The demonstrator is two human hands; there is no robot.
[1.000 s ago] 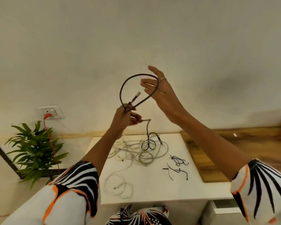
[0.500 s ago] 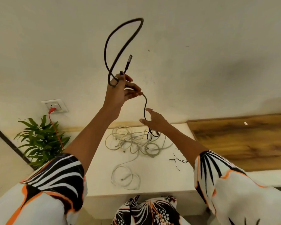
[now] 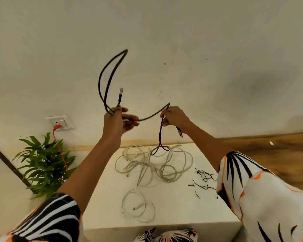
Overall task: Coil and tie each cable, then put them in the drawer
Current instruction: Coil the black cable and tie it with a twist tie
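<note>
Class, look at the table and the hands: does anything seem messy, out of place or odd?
Yes. The pale cables lie in a loose tangled heap on the white table, uncoiled and untied. Black ties are scattered beside them. The black cable is only partly looped between the left hand and right hand.

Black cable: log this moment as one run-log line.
step: coiling | black cable: one loop up | left hand: holds loop | right hand: grips slack | white cables: loose on table

Both arms reach up and forward, elbows bent. The left hand (image 3: 116, 120) grips with curled fingers; the right hand (image 3: 173, 117) pinches, level with it.
</note>
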